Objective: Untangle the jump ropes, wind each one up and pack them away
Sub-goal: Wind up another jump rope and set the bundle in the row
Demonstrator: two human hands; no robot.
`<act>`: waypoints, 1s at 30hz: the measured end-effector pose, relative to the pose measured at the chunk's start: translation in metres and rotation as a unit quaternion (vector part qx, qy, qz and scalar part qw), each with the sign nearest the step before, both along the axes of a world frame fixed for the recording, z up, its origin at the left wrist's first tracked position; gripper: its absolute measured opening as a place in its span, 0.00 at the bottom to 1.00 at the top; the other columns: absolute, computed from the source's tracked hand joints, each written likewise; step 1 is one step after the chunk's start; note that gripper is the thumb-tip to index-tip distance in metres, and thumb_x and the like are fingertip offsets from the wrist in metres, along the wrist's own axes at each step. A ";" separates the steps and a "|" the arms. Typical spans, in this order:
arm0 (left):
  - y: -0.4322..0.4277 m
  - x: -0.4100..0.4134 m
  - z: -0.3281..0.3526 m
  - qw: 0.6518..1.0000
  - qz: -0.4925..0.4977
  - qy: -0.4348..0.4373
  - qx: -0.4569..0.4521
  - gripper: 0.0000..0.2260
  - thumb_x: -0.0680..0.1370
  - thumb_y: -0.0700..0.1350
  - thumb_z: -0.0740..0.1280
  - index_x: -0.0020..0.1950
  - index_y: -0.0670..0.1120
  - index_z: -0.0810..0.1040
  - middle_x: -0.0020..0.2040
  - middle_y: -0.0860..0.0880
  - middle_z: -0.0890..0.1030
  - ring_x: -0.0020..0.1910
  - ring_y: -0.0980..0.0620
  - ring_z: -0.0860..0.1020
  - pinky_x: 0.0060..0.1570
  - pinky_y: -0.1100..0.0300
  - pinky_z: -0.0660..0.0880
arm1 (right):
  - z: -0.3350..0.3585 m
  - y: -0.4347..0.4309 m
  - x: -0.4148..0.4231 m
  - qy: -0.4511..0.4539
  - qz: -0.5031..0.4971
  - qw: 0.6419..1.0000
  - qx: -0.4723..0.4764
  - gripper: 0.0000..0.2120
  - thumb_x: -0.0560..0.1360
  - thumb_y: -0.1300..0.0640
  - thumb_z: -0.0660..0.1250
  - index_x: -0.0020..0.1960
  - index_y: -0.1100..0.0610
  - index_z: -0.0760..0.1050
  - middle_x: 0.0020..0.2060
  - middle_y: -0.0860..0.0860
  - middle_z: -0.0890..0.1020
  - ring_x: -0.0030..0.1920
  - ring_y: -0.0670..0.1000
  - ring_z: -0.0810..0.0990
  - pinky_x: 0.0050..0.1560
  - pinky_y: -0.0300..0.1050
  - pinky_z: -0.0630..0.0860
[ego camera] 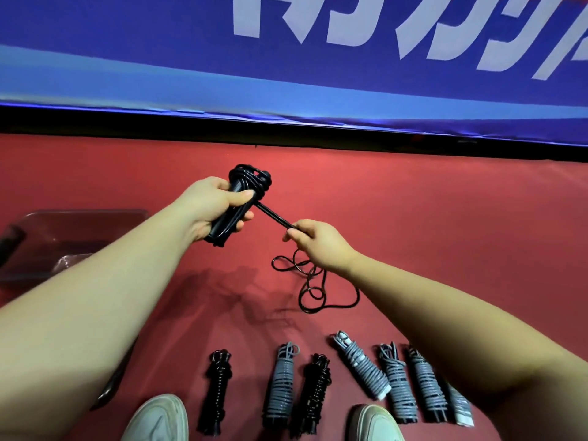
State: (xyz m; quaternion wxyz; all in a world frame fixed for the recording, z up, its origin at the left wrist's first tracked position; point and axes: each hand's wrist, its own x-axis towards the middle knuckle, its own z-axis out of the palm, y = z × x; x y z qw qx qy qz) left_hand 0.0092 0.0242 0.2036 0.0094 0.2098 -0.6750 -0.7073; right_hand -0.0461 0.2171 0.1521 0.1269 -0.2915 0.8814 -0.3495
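Black jump rope | handles gripped in left hand — cord pinched by right hand

- Red carpeted floor fills the view from 3 to 9 o'clock.
- Blue banner spans 12 o'clock, with large white lettering toward 1 o'clock.
- A black strip runs beneath the banner.
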 end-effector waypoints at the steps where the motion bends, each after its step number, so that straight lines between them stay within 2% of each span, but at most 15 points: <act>1: -0.001 -0.001 0.001 1.000 0.000 0.004 0.016 0.05 0.77 0.38 0.67 0.49 0.40 0.73 0.40 0.41 0.78 0.32 0.51 0.81 0.25 0.60 0.76 | -0.001 0.002 -0.002 -0.094 -0.005 0.993 -0.068 0.11 0.81 0.54 0.56 0.49 0.55 0.77 0.30 0.51 0.72 0.31 0.51 0.68 0.34 0.45 0.64; 3: -0.004 -0.002 0.005 0.999 0.009 0.013 0.033 0.03 0.77 0.38 0.66 0.48 0.39 0.73 0.39 0.40 0.77 0.28 0.53 0.80 0.25 0.61 0.76 | -0.008 0.010 -0.003 -0.221 -0.010 0.966 -0.133 0.14 0.82 0.53 0.53 0.47 0.53 0.76 0.28 0.47 0.66 0.28 0.47 0.63 0.31 0.42 0.57; 6: -0.014 -0.001 0.002 0.999 0.041 0.017 0.006 0.06 0.77 0.38 0.66 0.53 0.39 0.73 0.40 0.40 0.78 0.28 0.53 0.80 0.24 0.62 0.76 | -0.016 0.023 0.000 -0.287 -0.028 0.946 -0.145 0.15 0.83 0.54 0.50 0.46 0.56 0.74 0.28 0.47 0.64 0.25 0.44 0.60 0.28 0.36 0.57; 11: -0.024 -0.001 -0.020 0.993 0.050 0.003 -0.103 0.20 0.75 0.37 0.69 0.66 0.42 0.68 0.48 0.42 0.79 0.36 0.49 0.81 0.25 0.60 0.76 | 0.020 0.013 0.007 -0.227 0.014 0.969 -0.096 0.15 0.82 0.55 0.55 0.38 0.55 0.71 0.22 0.43 0.64 0.26 0.46 0.57 0.27 0.37 0.54; 15: -0.018 -0.006 -0.023 0.980 -0.016 0.027 -0.195 0.23 0.76 0.37 0.69 0.69 0.47 0.69 0.51 0.42 0.79 0.35 0.48 0.80 0.28 0.62 0.77 | 0.058 0.001 0.017 -0.139 0.066 0.983 -0.098 0.13 0.79 0.54 0.62 0.35 0.54 0.68 0.21 0.42 0.64 0.25 0.45 0.59 0.28 0.38 0.56; 17: -0.010 -0.008 -0.023 0.952 -0.057 0.038 -0.298 0.23 0.75 0.39 0.70 0.69 0.48 0.70 0.50 0.44 0.80 0.35 0.47 0.81 0.32 0.60 0.76 | 0.071 -0.002 0.016 -0.120 0.054 0.984 -0.121 0.10 0.78 0.57 0.62 0.39 0.57 0.71 0.20 0.41 0.64 0.26 0.45 0.59 0.29 0.40 0.56; 20: 0.005 -0.005 -0.017 0.883 -0.122 0.050 -0.450 0.23 0.74 0.45 0.71 0.68 0.50 0.71 0.53 0.48 0.81 0.38 0.48 0.80 0.42 0.60 0.74 | 0.089 -0.004 0.015 -0.091 0.032 0.989 -0.111 0.07 0.77 0.60 0.63 0.41 0.60 0.74 0.19 0.42 0.66 0.23 0.43 0.61 0.27 0.37 0.57; 22: 0.018 0.000 -0.011 0.853 -0.191 0.053 -0.483 0.14 0.74 0.46 0.71 0.58 0.56 0.75 0.43 0.54 0.82 0.34 0.53 0.79 0.38 0.66 0.72 | 0.099 -0.005 0.016 -0.044 0.025 0.997 -0.060 0.10 0.76 0.60 0.63 0.37 0.58 0.75 0.20 0.44 0.71 0.21 0.42 0.66 0.26 0.34 0.62; 23: 0.025 0.001 -0.007 0.838 -0.220 0.048 -0.497 0.09 0.74 0.47 0.71 0.50 0.58 0.75 0.36 0.57 0.79 0.32 0.56 0.78 0.33 0.69 0.69 | 0.104 -0.005 0.016 -0.012 0.021 0.999 -0.027 0.11 0.77 0.58 0.63 0.38 0.57 0.77 0.24 0.47 0.74 0.25 0.43 0.70 0.29 0.35 0.66; 25: 0.036 0.002 -0.002 0.811 -0.246 0.037 -0.529 0.10 0.74 0.48 0.71 0.39 0.56 0.70 0.32 0.57 0.77 0.30 0.58 0.75 0.30 0.68 0.66 | 0.110 -0.005 0.011 0.052 0.004 0.998 0.040 0.12 0.78 0.54 0.62 0.41 0.57 0.80 0.35 0.53 0.79 0.36 0.49 0.75 0.39 0.41 0.70; 27: 0.042 0.000 0.001 0.790 -0.256 0.032 -0.556 0.13 0.74 0.50 0.71 0.36 0.52 0.68 0.32 0.55 0.78 0.31 0.57 0.75 0.31 0.63 0.66 | 0.112 0.000 0.001 0.085 -0.023 0.992 0.089 0.13 0.78 0.50 0.61 0.41 0.54 0.80 0.42 0.54 0.81 0.43 0.53 0.77 0.47 0.45 0.72; 30: 0.048 0.002 0.007 0.750 -0.300 0.039 -0.588 0.13 0.74 0.52 0.70 0.36 0.50 0.69 0.33 0.54 0.78 0.32 0.61 0.72 0.31 0.64 0.64 | 0.109 0.008 -0.012 0.092 -0.019 0.987 0.134 0.13 0.78 0.48 0.62 0.45 0.56 0.80 0.42 0.52 0.79 0.44 0.51 0.76 0.45 0.43 0.71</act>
